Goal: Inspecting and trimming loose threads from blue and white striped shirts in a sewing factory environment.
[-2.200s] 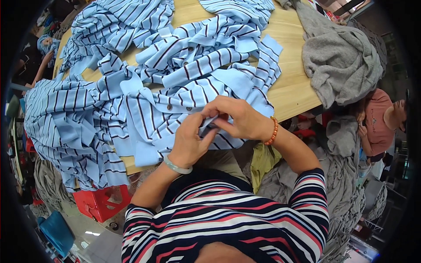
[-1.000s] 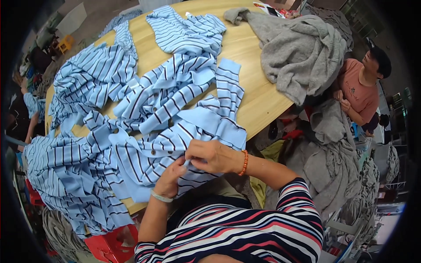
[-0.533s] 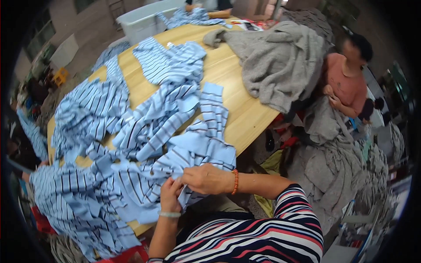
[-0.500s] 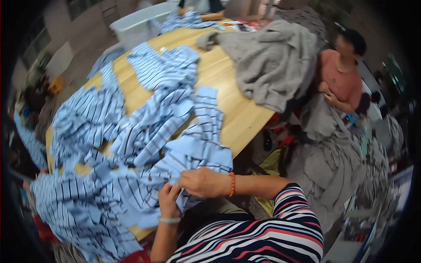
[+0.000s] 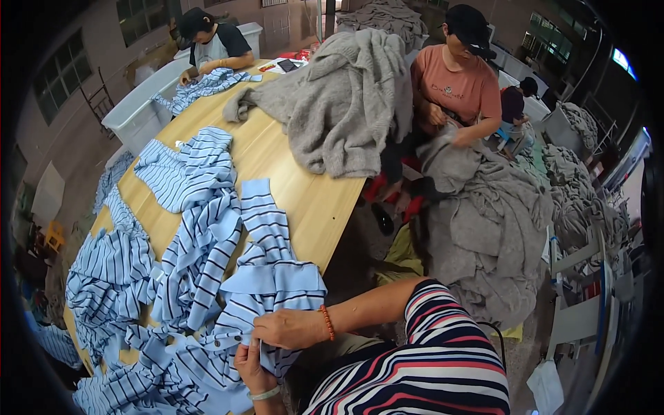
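Observation:
A light-blue knit cardigan with dark stripes lies at the table's near edge, one sleeve stretched away over the wood. Small dark buttons show along its edge, just left of my fingers. My right hand, with an orange bead bracelet at the wrist, pinches the cardigan's edge. Right below it, my left hand, with a pale bangle, grips the same edge, thumb and fingers together. The two hands' fingertips nearly touch. Whatever lies between the fingertips besides the knit is too small to make out.
More blue striped knits are heaped over the left of the wooden table. Grey knits pile up at its far right, and another grey heap stands off its right side. Two co-workers handle garments nearby. A white bin stands behind.
The view has swung up and to the right, so the table sits further left and a second co-worker shows at the back. Both hands stay together at the cardigan's edge.

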Demonstrator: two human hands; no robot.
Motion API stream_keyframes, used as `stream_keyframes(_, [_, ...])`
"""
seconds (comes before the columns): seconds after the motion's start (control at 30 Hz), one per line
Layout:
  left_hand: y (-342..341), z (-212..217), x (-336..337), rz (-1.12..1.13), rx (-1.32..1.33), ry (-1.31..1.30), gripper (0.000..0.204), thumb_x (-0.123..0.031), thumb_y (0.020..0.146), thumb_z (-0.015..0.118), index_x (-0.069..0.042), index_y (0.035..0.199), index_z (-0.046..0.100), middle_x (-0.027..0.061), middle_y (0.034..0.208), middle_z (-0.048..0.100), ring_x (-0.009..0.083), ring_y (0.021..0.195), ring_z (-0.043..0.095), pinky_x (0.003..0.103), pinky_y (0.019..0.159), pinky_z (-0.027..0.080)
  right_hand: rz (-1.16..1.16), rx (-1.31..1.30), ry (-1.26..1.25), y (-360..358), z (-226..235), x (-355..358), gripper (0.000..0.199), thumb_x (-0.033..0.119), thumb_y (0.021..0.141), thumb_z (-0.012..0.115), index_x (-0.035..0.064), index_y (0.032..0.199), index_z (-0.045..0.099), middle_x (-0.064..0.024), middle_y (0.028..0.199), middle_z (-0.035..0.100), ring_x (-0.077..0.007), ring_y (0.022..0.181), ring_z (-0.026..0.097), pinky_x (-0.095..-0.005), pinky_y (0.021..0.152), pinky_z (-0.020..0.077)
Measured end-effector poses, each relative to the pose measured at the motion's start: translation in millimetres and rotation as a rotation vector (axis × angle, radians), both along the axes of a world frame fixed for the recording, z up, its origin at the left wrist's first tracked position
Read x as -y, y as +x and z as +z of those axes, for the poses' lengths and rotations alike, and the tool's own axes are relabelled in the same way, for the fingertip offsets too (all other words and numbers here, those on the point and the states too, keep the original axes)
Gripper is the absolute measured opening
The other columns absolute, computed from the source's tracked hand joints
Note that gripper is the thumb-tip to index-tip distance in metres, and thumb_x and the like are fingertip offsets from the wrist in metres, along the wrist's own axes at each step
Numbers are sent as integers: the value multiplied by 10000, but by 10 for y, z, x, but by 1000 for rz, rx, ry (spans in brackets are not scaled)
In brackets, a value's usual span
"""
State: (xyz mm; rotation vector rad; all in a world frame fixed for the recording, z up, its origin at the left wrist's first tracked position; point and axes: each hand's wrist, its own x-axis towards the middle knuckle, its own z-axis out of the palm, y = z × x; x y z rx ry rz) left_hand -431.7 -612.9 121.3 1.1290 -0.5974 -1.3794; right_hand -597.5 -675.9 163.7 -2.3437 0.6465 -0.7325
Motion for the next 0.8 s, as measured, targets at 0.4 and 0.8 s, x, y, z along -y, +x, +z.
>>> stream_keyframes(0.4, [104,134,-29,-335,449,-193,272,-85,770,718,-1,943,525,-6,797,524,68,707,459,220,629,393,46,-114,-234,50,-194,100,129,108,771,543,-12,807,511,-157,822,536,-311,762,597,-381,650,492])
stream_keyframes(0.8, [212,-26,36,-291,580,-57,267,-170,812,712,-11,733,513,-40,626,466,39,595,368,227,503,304,87,-208,-140,96,-162,155,175,159,806,586,-5,814,526,-153,826,547,-314,769,604,-393,658,501])
